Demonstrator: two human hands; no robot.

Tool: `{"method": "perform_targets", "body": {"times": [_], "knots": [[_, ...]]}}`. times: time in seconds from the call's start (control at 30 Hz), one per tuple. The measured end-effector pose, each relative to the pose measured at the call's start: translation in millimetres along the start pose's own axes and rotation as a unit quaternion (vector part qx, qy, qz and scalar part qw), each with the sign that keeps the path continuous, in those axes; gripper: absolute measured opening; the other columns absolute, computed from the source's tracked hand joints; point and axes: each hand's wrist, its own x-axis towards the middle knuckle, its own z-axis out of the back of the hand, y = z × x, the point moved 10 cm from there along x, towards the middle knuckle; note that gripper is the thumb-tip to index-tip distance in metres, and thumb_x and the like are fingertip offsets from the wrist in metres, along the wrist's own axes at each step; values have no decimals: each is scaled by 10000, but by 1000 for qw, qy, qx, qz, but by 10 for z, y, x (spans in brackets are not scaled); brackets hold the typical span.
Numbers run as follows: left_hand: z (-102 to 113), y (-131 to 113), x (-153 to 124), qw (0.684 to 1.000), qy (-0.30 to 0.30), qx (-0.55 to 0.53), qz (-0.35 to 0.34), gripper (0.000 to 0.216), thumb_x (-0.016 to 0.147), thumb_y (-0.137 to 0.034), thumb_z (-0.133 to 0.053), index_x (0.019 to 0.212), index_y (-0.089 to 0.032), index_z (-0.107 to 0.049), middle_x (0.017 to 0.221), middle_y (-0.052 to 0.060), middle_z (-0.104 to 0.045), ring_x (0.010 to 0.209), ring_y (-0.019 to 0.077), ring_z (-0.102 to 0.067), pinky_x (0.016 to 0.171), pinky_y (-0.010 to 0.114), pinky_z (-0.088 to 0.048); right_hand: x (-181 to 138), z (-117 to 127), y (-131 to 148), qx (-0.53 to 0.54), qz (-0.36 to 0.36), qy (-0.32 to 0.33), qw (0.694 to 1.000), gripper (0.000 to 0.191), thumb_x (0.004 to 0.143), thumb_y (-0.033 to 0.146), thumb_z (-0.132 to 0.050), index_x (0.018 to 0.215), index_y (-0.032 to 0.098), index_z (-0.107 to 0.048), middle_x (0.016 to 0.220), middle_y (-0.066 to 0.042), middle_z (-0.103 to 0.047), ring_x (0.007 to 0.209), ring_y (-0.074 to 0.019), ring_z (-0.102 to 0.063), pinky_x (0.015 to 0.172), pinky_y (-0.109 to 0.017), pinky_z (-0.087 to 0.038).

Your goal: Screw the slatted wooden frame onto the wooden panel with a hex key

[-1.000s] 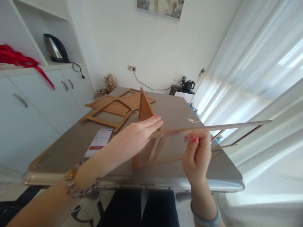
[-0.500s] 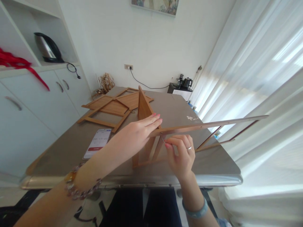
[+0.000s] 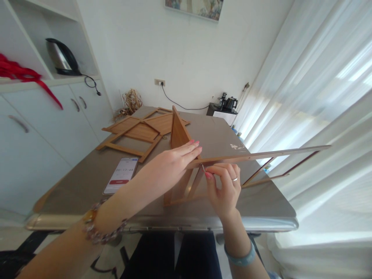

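Observation:
My left hand (image 3: 171,164) lies flat with fingers together on the corner where an upright wooden panel (image 3: 178,133) meets a long wooden frame (image 3: 261,155). The frame juts out to the right past the table edge. Just under that corner, my right hand (image 3: 223,186) pinches a small thin metal piece (image 3: 203,168), a screw or pin, at a hole in the frame's edge. A lower rail of the frame (image 3: 186,199) rests on the table.
More wooden frame pieces (image 3: 136,131) lie flat at the table's far left. A phone (image 3: 121,175) with a running timer lies near my left forearm. The grey table (image 3: 261,201) ends close in front. White cabinets with a kettle (image 3: 62,58) stand left, curtains right.
My right hand moved left along the frame, from its middle to the corner joint, and now pinches a small metal piece there. My left hand stayed pressed on the corner.

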Motion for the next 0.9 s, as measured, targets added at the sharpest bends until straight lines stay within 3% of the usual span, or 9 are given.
{"method": "perform_targets", "body": {"times": [0.5, 0.9], "knots": [[20, -34, 7, 1000, -11, 24, -14, 554, 865, 57, -345, 1393, -50, -473, 1500, 76, -471, 1437, 105, -355, 1212, 216, -277, -45, -100, -21, 25, 6, 32, 999, 100, 970, 160, -504, 910, 217, -559, 840, -23, -622, 789, -173, -508, 760, -325, -381], [17, -34, 12, 999, -26, 21, -21, 492, 890, 19, -411, 1370, -43, -504, 1478, 93, -497, 1414, 123, -403, 1214, 224, -274, 1, -31, 25, -21, 2, -2, 1000, 143, 993, 211, -483, 866, 225, -546, 769, 1, -638, 720, -156, -522, 758, -342, -337]]}}
